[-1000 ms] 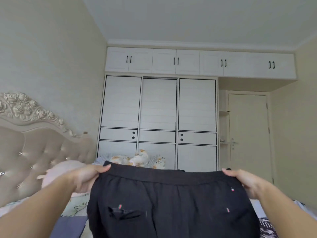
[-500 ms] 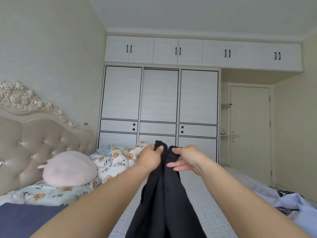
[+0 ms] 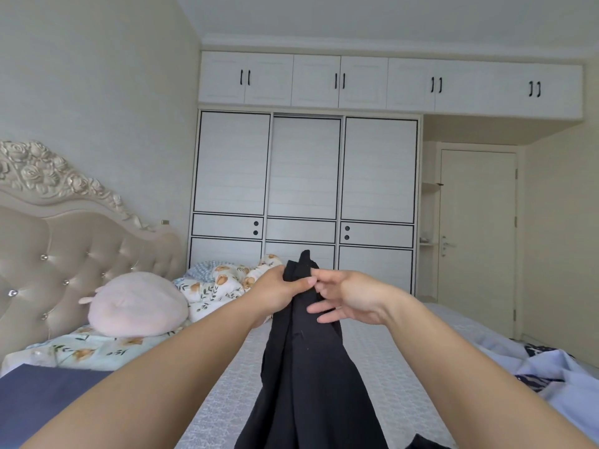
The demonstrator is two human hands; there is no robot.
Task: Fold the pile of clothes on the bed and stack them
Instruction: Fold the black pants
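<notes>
Hanging lengthwise from the left hand (image 3: 278,294), black trousers (image 3: 304,367) are draping down over the grey bed (image 3: 385,377) between the two forearms. The left hand's fingers are curling round the bunched top edge, which is poking up just above the fist. The right hand (image 3: 348,298) is hovering just beside the cloth, fingers spread and loose, gripping nothing.

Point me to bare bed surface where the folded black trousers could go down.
Free: the grey patterned bedspread between the hanging black trousers and the pale blue crumpled clothes at right. Another strip runs left of the trousers up to the dark blue cloth. Crowded: the headboard end, with the pink round cushion and floral quilt.
</notes>
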